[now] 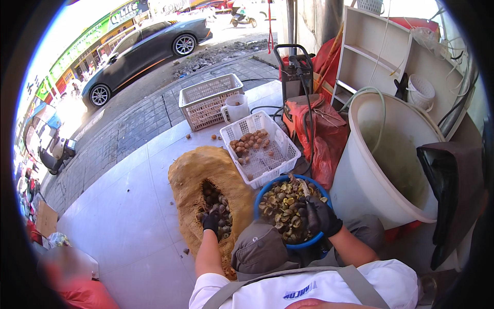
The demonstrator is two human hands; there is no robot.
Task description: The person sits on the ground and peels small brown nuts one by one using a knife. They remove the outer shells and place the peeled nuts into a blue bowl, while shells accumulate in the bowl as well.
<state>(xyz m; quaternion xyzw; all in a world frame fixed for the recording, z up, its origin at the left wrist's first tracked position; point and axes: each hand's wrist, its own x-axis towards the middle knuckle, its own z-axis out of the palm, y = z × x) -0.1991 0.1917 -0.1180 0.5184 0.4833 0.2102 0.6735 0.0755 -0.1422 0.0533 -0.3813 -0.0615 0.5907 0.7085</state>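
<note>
My left hand point(211, 221), in a black glove, reaches into the torn opening of an orange-yellow mesh sack point(193, 166). Its fingers touch dark, husk-covered walnuts point(222, 204) inside; whether they grip one is hidden. Over a blue-rimmed tub point(257, 201) to the right, my black-gloved right hand point(323, 217) is closed around a slim, pale hand tool point(306, 188), its exact kind unclear. Split walnut husks point(285, 204), greenish-yellow inside and dark outside, fill the tub. Beyond it, a white plastic basket point(283, 170) holds clean brown walnuts point(249, 143).
A grey plastic crate point(210, 104) and a white jug point(237, 109) stand behind the basket. A large white tub point(343, 181) leans at right, near a red plastic bag point(324, 150). Loose walnuts point(214, 137) lie on the pale floor. Another person point(83, 289) is at lower left.
</note>
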